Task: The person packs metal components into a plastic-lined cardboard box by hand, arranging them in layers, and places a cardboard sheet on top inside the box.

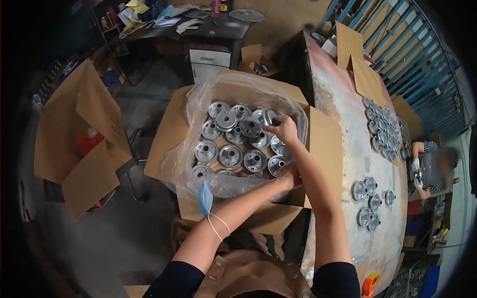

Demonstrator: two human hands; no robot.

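An open cardboard box [169, 134] lined with clear plastic [198, 104] stands in front of me. Inside lie rows of round silver metal hubs [231, 156], each with a raised centre tube, and a few rest on top of others. My right hand [284, 130] reaches over the box's right side, thumb and fingers closed on a tilted metal hub [269, 117] at the back right. Low at the right inner wall is my left hand [289, 177], beside another hub [277, 165]; its fingers are mostly hidden. A blue face mask [205, 198] hangs by its loop from my left forearm.
On the right, a worn table [338, 164] carries a small group of hubs [374, 202], a larger cluster [381, 126] and an orange tape dispenser [370, 284]. A co-worker [430, 166] in gloves handles a metal part beyond it. Another open carton [79, 134] stands left; a cluttered desk [223, 30] is behind.
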